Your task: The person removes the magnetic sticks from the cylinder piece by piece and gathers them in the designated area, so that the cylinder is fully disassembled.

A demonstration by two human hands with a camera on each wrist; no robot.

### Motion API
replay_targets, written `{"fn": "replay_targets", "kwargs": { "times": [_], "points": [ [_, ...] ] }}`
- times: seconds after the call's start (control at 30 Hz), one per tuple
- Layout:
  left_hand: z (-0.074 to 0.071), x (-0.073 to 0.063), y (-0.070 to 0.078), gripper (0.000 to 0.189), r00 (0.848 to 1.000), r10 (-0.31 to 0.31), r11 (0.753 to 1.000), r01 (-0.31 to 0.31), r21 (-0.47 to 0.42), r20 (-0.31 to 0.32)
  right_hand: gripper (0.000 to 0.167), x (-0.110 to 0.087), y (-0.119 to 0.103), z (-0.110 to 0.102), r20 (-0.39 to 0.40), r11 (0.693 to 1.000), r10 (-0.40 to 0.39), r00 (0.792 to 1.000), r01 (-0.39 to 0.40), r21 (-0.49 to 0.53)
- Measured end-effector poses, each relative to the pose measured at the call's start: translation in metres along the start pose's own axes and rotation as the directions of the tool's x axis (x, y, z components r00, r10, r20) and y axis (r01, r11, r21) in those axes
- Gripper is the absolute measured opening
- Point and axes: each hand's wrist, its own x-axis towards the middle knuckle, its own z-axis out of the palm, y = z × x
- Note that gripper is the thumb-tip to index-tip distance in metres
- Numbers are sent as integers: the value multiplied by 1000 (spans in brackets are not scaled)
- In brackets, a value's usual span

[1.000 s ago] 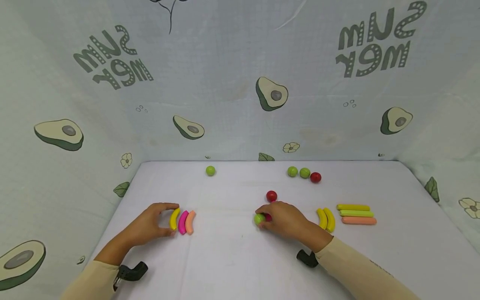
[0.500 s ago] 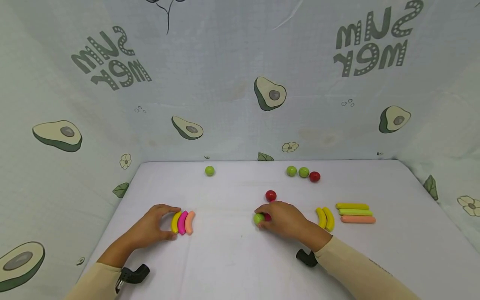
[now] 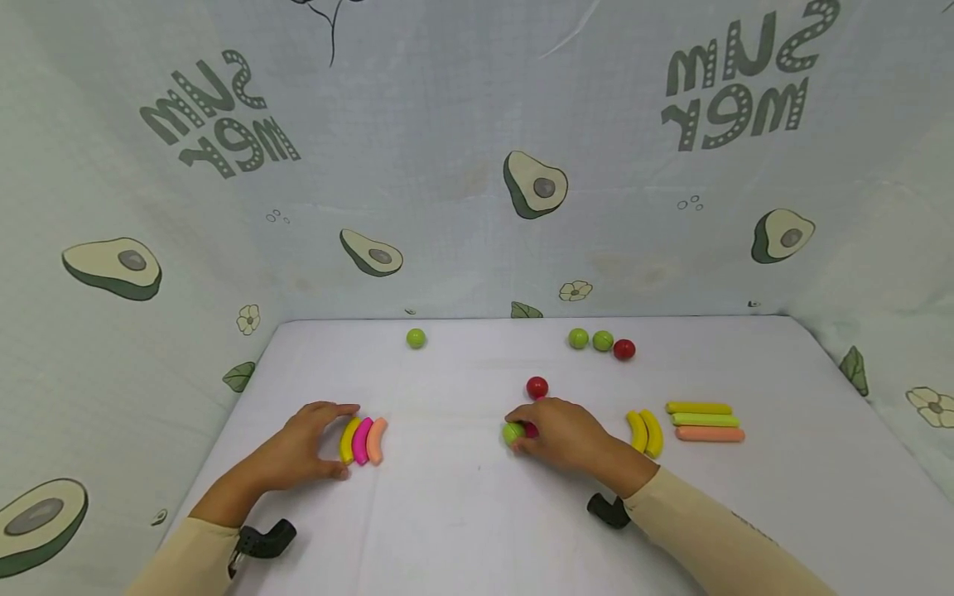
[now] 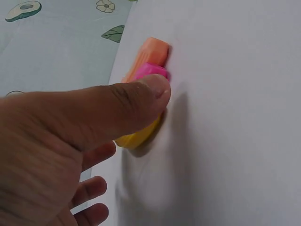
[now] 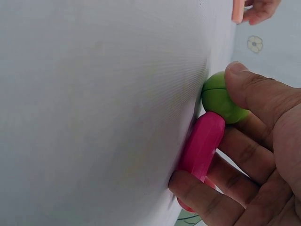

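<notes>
My left hand (image 3: 301,447) spans a yellow banana-shaped piece (image 3: 348,440), index finger off its far end and thumb off its near end. That piece lies against a magenta curved piece (image 3: 361,440), with a peach curved piece (image 3: 376,440) beside it. In the left wrist view the thumb hides much of the yellow piece (image 4: 141,135). My right hand (image 3: 562,434) pinches a green ball (image 5: 220,98) between thumb and fingers. A pink stick (image 5: 202,143) touches the ball, and a fingertip rests along it. A red ball (image 3: 537,387) is at the stick's far end.
Two yellow curved pieces (image 3: 644,433) lie right of my right hand. Beyond them are yellow, lime (image 3: 705,420) and peach sticks, stacked in rows. At the back are a lone green ball (image 3: 416,338), two green balls (image 3: 590,339) and a red ball (image 3: 624,349).
The left hand shifted the yellow piece right against the magenta one, and its thumb and index finger have spread wider. The right hand has stayed in place on the green ball.
</notes>
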Motion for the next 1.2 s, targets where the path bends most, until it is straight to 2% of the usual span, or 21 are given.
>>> {"fn": "replay_targets", "kwargs": {
  "times": [0.1, 0.2, 0.33, 0.43, 0.67, 0.93, 1.2],
  "points": [
    [-3, 1, 5, 84, 999, 18, 1000, -18, 0, -35, 42, 0, 0, 0, -1, 1000, 0, 1000, 0, -1],
    [-2, 5, 15, 79, 994, 34, 999, -37, -21, -102, 41, 0, 0, 0, -1, 1000, 5, 1000, -5, -2],
    [4, 11, 34, 68, 983, 52, 996, -64, -66, -178, 41, 0, 0, 1, -4, 1000, 6, 1000, -6, -9],
    [12, 17, 50, 63, 978, 87, 990, -107, -96, -190, 41, 0, 1, 1, -9, 1000, 0, 1000, 0, -15],
    [35, 32, 82, 57, 958, 253, 962, -263, -71, -134, 41, 0, 0, 0, -7, 1000, -9, 1000, 9, -24],
    [60, 44, 102, 51, 946, 322, 944, -323, -70, -27, 40, -1, -3, -1, 31, 999, -15, 999, 16, -34],
    [78, 53, 111, 49, 930, 367, 929, -367, -44, 2, 38, -4, -1, -5, 71, 999, -31, 997, 33, -27]
  ]
}}
